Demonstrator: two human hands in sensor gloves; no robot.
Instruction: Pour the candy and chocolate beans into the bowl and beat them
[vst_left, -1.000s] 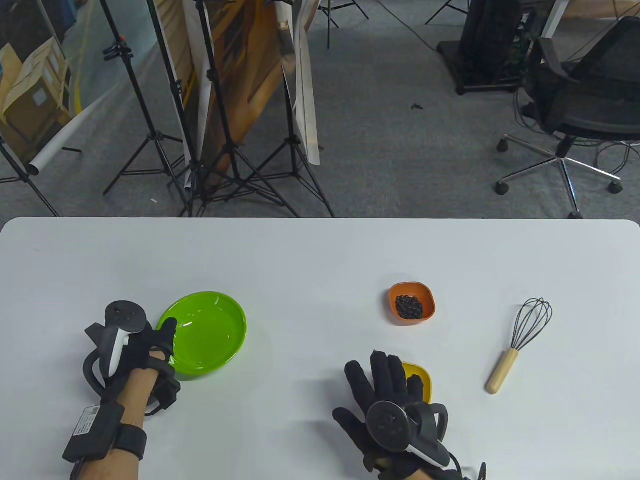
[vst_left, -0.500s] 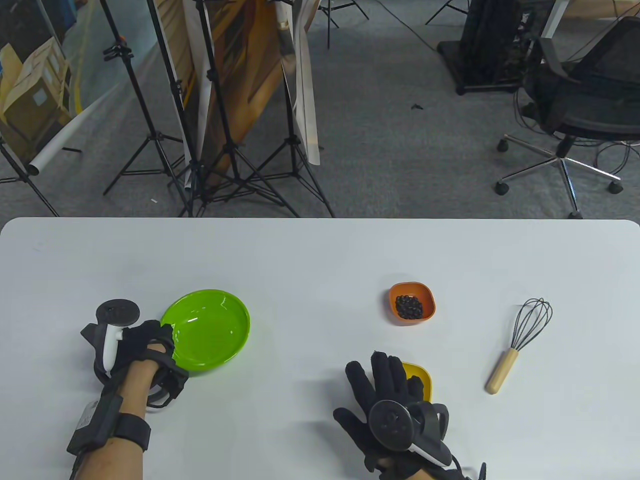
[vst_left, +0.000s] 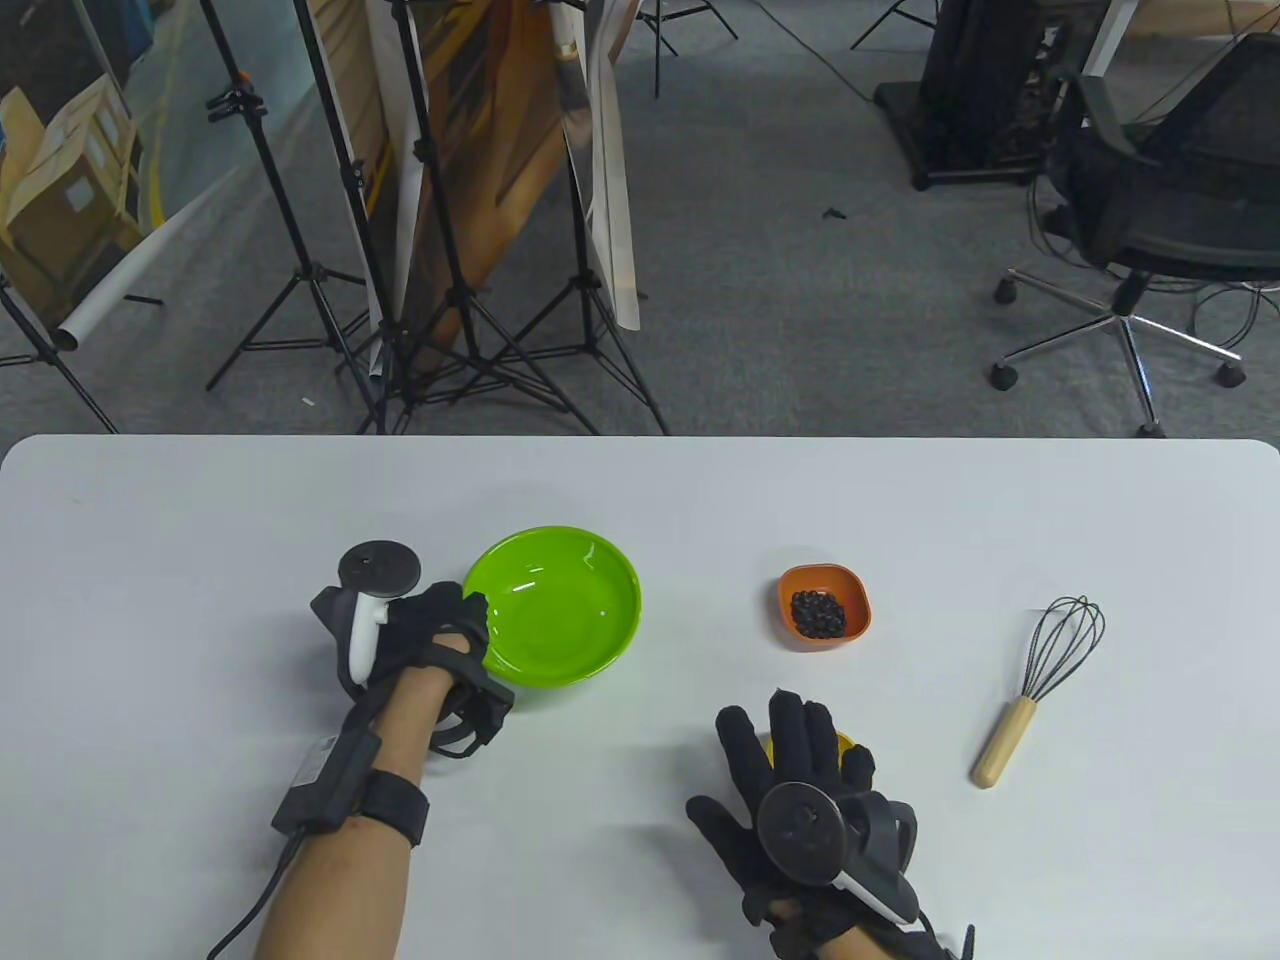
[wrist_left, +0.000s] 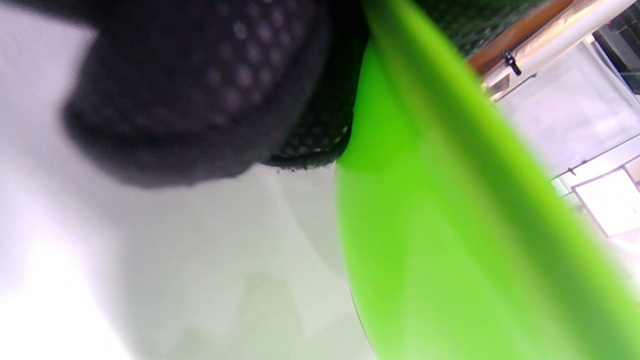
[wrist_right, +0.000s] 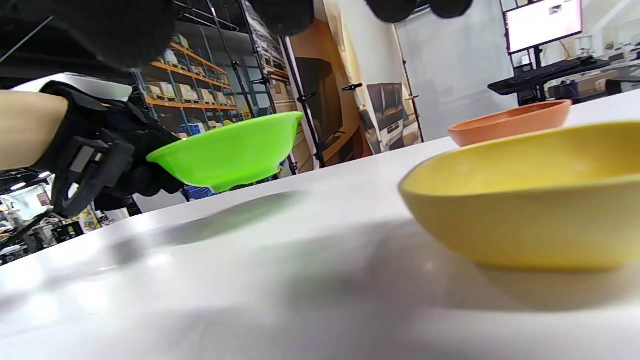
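The left hand (vst_left: 440, 630), in a black knit glove with a dotted grip texture, is seen at the left rim of the green bowl (vst_left: 560, 605). The rim is pinched by its curled fingers (wrist_left: 200, 100). The bowl is round, shallow and of glossy plastic; in the right wrist view it is held clear of the white tabletop (vst_left: 200, 560), tilted slightly, with a shadow cast beneath it. It lies left of centre, well apart from the other dishes, and nothing is seen inside it.

Further right, the right hand (vst_left: 790, 790) is spread flat, palm down, with its fingers (vst_left: 785, 725) straight and splayed over the yellow dish (wrist_right: 530, 200), which is almost wholly covered in the table view. No grip on the dish is shown; whether the fingers touch it cannot be told. The dish is smooth, matt and low-walled, and stands flat on the tabletop.

Beyond it, toward the far edge, an orange dish (vst_left: 855, 600) of rounded-square shape is set, with a heap of small dark beans (vst_left: 818, 613) inside.

At the far right a whisk (vst_left: 1040, 690) is laid flat on the tabletop. Its handle is of pale wood, its head of thin dark wire loops. Its long axis runs diagonally, the wire head pointing away and to the right, the handle toward the near edge.
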